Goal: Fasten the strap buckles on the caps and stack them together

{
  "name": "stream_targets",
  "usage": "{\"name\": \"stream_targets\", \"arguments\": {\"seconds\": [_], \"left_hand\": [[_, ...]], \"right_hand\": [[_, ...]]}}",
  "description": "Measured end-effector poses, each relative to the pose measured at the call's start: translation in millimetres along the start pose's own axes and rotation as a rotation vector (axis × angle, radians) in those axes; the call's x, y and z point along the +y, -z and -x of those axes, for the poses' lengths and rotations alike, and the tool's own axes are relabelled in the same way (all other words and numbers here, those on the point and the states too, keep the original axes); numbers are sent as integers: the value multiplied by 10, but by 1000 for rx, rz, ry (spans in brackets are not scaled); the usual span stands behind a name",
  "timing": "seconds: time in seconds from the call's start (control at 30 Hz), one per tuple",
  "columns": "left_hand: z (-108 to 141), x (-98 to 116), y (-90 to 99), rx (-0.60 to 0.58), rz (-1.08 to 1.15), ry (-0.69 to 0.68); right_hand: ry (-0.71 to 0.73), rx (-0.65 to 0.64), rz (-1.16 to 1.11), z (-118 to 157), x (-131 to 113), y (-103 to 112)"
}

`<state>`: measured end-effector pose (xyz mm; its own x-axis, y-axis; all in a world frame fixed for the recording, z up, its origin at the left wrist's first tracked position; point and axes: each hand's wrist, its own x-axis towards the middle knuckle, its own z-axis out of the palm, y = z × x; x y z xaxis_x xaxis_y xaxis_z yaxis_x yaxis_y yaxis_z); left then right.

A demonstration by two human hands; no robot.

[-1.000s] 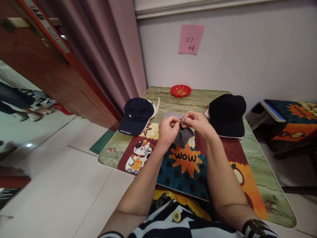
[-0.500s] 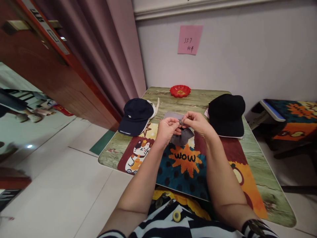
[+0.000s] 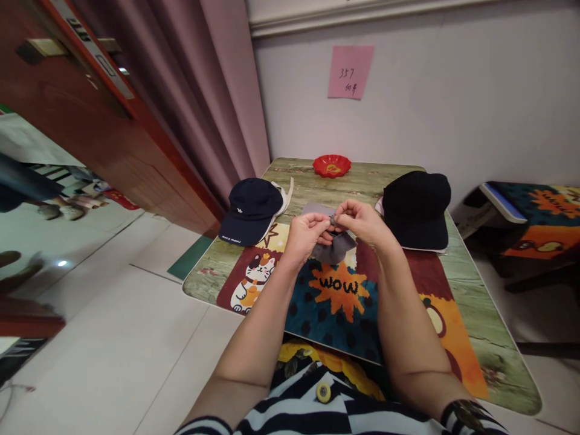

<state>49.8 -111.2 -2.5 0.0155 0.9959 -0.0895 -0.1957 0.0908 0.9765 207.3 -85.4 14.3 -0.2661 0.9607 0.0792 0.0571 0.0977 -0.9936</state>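
Note:
A grey cloth item (image 3: 336, 249) lies at the middle of the table under my fingers. Part of it spreads out behind my hands, and a darker rounded part hangs toward me. My hands cover its centre, so its exact kind is unclear. My left hand (image 3: 310, 232) pinches it with thumb and forefinger, the other fingers curled beneath. Close against it, my right hand (image 3: 359, 219) pinches the same small gathered spot from the right. What lies right between the fingertips is too small to make out.
A navy cap (image 3: 254, 205) sits at the table's left, a black cap (image 3: 417, 208) at its right. Against the wall side stands a red scalloped dish (image 3: 332, 165). A patterned mat (image 3: 335, 323) covers the near table. Left are a wooden door (image 3: 149, 151) and a curtain (image 3: 217, 90).
The whole view has shifted slightly to the side. Both hands keep their pinch on the grey cloth item at nearly the same place; the caps and dish stay put.

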Motion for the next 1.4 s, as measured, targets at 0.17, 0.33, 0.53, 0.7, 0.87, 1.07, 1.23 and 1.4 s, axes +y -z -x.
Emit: {"name": "stream_targets", "arguments": {"seconds": [0.17,0.33,0.53,0.7,0.87,1.07,1.23,1.4], "left_hand": [[-12,-7,-18,8,14,-9],[-1,-13,-56,4,-5,-30],[18,30,-57,-23,-76,-40],[13,49,-32,25,-87,-63],[-13,59,5,76,-22,-51],[-74,51,59,141,-12,-42],[-102,7,148,235,-45,-15],[-103,14,233,270,-142,-95]], "right_hand": [[7,-3,24,-10,19,39],[-2,-1,62,-9,25,79],[-6,-46,87,0,27,82],[119,-166,49,12,8,86],[268,-150,297,3,24,47],[389,25,497,-29,30,-75],[369,106,441,-40,50,-66],[338,79,443,-52,85,-34]]}}
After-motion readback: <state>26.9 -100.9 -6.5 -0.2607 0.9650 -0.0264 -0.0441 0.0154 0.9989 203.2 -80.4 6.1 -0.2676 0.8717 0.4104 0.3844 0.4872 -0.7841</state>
